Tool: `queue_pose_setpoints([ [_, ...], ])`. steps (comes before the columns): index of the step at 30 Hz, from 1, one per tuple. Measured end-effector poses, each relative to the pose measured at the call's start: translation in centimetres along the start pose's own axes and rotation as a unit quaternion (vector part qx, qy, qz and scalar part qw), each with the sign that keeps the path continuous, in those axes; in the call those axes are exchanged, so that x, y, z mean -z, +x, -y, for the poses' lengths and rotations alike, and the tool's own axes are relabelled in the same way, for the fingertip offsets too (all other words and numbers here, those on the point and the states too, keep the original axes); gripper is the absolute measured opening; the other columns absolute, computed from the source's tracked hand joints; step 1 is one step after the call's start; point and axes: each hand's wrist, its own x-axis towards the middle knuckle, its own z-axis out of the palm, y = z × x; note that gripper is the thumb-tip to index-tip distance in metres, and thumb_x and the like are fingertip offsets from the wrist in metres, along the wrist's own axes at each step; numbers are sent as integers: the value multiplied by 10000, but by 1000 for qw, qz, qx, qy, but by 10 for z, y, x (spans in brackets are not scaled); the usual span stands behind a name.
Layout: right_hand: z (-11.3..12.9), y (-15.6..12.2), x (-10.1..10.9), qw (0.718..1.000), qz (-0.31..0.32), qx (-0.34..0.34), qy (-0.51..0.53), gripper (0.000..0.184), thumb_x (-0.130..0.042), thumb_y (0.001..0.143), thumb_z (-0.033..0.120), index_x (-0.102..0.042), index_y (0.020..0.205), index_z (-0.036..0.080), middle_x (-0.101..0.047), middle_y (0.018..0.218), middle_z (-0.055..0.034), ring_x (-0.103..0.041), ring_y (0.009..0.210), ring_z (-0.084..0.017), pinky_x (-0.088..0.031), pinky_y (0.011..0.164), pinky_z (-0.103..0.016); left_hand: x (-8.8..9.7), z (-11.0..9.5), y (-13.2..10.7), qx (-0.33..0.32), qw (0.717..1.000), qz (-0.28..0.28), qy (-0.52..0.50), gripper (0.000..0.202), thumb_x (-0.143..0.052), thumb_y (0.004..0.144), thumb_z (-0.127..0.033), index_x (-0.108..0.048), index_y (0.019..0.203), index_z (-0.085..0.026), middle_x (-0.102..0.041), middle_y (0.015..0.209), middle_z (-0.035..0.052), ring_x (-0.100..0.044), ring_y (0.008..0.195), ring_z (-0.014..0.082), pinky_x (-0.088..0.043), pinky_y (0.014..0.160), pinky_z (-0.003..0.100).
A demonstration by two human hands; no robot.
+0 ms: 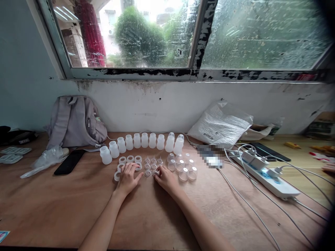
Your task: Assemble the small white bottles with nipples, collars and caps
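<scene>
A curved row of small white plastic bottles (137,140) stands on the wooden table (65,205). In front of them lie white screw rings (122,160), clear nipples (153,161) and clear dome caps (183,173). My left hand (127,178) lies flat, fingers spread, over a white ring among the rings. My right hand (164,177) has its fingers curled and pinched on a clear nipple (156,172) at the front of the nipple group. The two hands are a short gap apart.
A grey backpack (75,122), a black phone (69,162) and crumpled clear plastic (47,157) sit at the left. A white bag (221,122), a power strip (267,176) with chargers and cables lie at the right. Another person's fingers (329,168) show at the right edge.
</scene>
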Motion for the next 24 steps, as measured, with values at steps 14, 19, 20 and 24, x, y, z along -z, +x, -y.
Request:
queue_pose_setpoints([
  [14,7,-2,6,999,-42,-4,33,254,-447,801,320,-485,1026,209,-571,916,-45,-554,754,-159,-411,648,-256,0,-30,-3,-54,986,93,-127,110,-475,784,-225,-584,784,-204,-601,790,20,-533,805,174,-426,766,317],
  [19,4,39,53,981,-191,33,10,280,-347,850,289,-482,1050,148,-530,988,-113,-523,822,-188,-417,678,-281,3,-30,-2,-50,985,98,-135,104,-478,789,-223,-580,794,-208,-600,795,16,-534,810,173,-430,758,308],
  [20,1,52,66,976,-215,37,-6,290,-356,845,282,-474,1072,144,-517,1025,-121,-510,863,-197,-411,716,-292,3,-30,-2,-49,985,99,-135,103,-478,789,-224,-580,798,-206,-599,798,17,-533,813,174,-429,761,311],
  [24,-14,108,106,958,-263,-7,-115,393,-407,810,285,-416,1180,153,-464,1173,-133,-386,1077,-270,-286,898,-406,2,-29,-2,-47,985,92,-137,97,-483,786,-218,-578,795,-205,-597,799,20,-533,821,177,-430,768,317],
])
